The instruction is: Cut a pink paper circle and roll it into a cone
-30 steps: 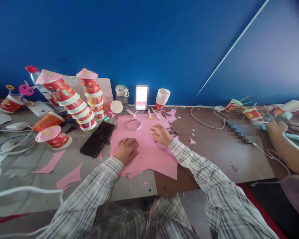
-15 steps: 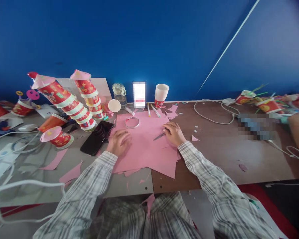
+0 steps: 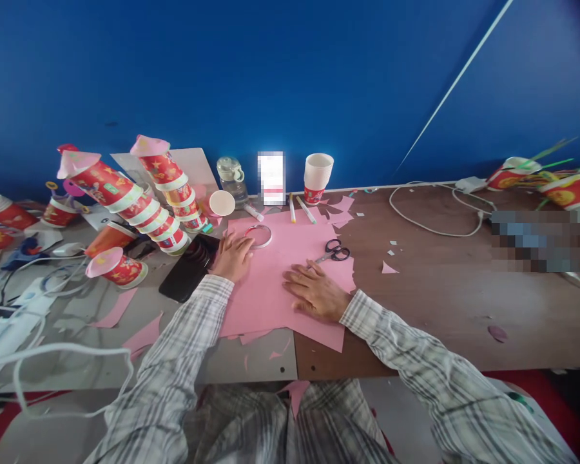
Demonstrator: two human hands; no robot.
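Note:
Sheets of pink paper (image 3: 275, 299) lie in front of me across the seam between two tabletops. On them my right hand (image 3: 319, 293) rests flat, palm down, its fingers stretched out and holding nothing. Just beyond its fingers lies a pair of scissors (image 3: 337, 251) with black handles, the blades partly hidden by the hand. My left hand (image 3: 232, 258) lies on the paper's left side with fingers extended. Its fingertips reach the near edge of a clear roll of tape (image 3: 259, 236); whether they touch it I cannot tell. A black phone (image 3: 186, 270) is left of that hand.
Stacked red paper cups (image 3: 125, 196) lean at the left, beside a shorter cup (image 3: 120, 267) and white cables. Along the blue wall stand a water bottle (image 3: 232, 177), a blurred bright screen (image 3: 271, 178) and a white-topped cup (image 3: 318, 174). Markers (image 3: 292, 209) and paper scraps (image 3: 390, 267) lie about.
The scissors have left my right hand and now lie on the paper. That hand has moved nearer and flattened. My left hand has shifted up toward the tape.

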